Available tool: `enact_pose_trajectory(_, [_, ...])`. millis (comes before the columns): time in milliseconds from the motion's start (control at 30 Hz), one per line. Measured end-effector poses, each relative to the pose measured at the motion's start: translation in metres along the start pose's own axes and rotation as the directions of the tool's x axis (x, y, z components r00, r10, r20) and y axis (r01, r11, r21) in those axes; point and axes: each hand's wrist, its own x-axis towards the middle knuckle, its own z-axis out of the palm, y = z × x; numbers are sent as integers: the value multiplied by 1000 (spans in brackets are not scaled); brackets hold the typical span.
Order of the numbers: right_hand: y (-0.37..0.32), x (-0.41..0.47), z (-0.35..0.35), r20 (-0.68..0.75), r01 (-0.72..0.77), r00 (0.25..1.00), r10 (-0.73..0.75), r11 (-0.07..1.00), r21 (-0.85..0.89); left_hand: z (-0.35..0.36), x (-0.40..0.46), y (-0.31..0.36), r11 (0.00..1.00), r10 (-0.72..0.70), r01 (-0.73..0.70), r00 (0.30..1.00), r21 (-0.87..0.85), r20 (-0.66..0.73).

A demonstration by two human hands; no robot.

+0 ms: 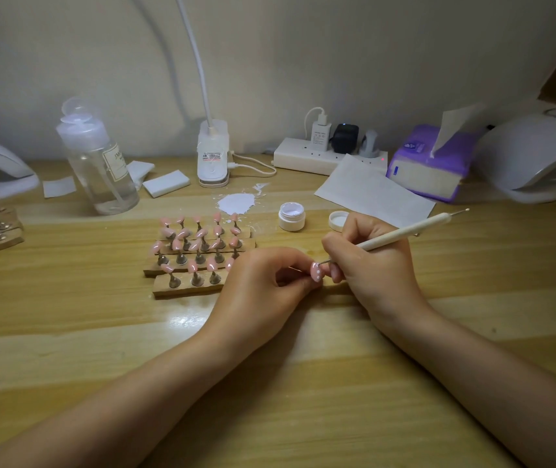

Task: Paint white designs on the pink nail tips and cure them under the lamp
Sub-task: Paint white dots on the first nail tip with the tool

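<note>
My left hand (pixel 263 278) pinches one pink nail tip (pixel 317 273) between curled fingertips, low over the worktop (pixel 303 383), and the tip already carries white dots. My right hand (pixel 368 261) grips the dotting pen (pixel 401 233) like a pencil, its metal point touching the top edge of that tip; the two hands sit just beside each other. To the left stand wooden racks (pixel 188 288) of more pink tips. Behind my hands are the open white gel pot (pixel 292 216), its lid (pixel 338 220) and a white smear (pixel 237 203).
</note>
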Motion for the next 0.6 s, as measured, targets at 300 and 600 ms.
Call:
enact_pose_trajectory(300, [-1, -1, 1, 11, -1, 1000, 1, 1000, 2, 0, 0, 0, 1000, -2, 2, 1000, 1, -1])
enact_pose_trajectory(600, [-4, -1, 2, 6, -5, 1000, 4, 1000, 18, 0, 0, -1, 1000, -2, 2, 1000, 3, -6])
